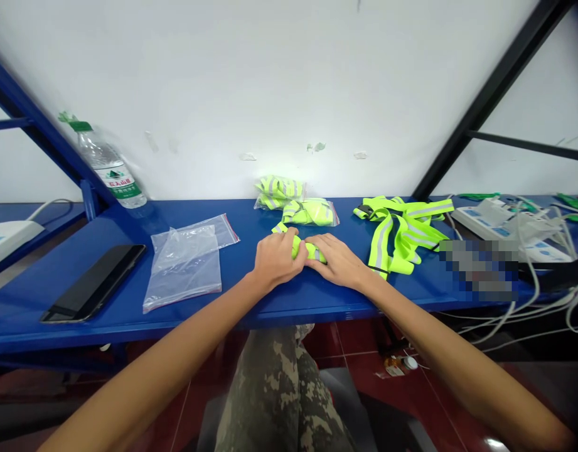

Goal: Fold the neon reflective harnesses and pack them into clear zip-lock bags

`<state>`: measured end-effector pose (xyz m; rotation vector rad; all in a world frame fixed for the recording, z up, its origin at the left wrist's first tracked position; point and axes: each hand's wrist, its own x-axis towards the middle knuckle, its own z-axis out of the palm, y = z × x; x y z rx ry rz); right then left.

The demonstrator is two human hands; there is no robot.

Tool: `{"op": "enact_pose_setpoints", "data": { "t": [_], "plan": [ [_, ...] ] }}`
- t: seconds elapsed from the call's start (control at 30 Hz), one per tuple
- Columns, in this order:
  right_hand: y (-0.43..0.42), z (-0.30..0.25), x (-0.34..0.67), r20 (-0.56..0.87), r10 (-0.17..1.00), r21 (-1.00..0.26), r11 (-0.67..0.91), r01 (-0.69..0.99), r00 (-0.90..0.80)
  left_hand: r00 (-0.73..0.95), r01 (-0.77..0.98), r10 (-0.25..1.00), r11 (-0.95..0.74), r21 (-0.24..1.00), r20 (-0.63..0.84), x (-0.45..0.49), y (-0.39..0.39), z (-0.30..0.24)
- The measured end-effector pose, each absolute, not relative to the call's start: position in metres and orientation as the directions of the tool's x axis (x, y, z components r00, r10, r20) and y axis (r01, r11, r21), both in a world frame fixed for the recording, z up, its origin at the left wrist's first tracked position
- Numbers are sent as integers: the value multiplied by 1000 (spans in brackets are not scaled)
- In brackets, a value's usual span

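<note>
Both my hands rest on a folded neon-yellow reflective strap vest [304, 248] lying on the blue shelf [251, 295]. My left hand [277, 258] is curled over its left end, gripping it. My right hand [338, 260] presses down on its right end with fingers together. Most of the bundle is hidden under my hands.
Two bagged vests [279, 191] [311, 212] lie behind my hands near the wall. A loose unfolded vest [401, 229] lies to the right. Empty zip bags [187, 260], a phone [93, 282] and a water bottle [107, 163] lie left. Power strips and white cables [519, 232] crowd the right.
</note>
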<state>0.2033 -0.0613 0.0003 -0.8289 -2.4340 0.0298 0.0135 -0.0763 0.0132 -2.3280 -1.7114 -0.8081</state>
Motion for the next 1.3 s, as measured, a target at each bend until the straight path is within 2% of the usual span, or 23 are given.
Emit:
{"op": "enact_pose_setpoints", "data": {
  "t": [0.17, 0.3, 0.47, 0.6, 0.77, 0.97, 1.07, 1.3],
  "plan": [
    [-54, 4, 199, 474, 651, -298, 753, 587, -594, 204, 920, 840, -340, 194, 503, 18, -81, 17],
    [-51, 11, 192, 399, 760, -460, 650, 606, -513, 100, 956, 881, -214, 201, 463, 21, -72, 27],
    [-37, 15, 180, 356, 823, -522, 568, 637, -442, -46, 961, 926, -61, 269, 374, 19, -57, 31],
    [-21, 6, 172, 390, 798, -469, 601, 647, -459, -104, 938, 954, 0, 347, 280, 18, -52, 26],
    [-25, -1, 170, 532, 710, -374, 686, 623, -462, -100, 917, 959, -15, 399, 265, 17, -52, 23],
    [-50, -3, 177, 406, 617, -218, 782, 584, -674, -106, 904, 953, -26, 427, 282, 13, -47, 17],
    [-47, -6, 177, 426, 586, -211, 805, 554, -689, -115, 885, 952, -32, 465, 285, 10, -40, 15],
    [-43, -6, 170, 539, 513, -158, 841, 518, -668, -87, 810, 980, -36, 585, 181, 3, -24, 16]
  ]
}}
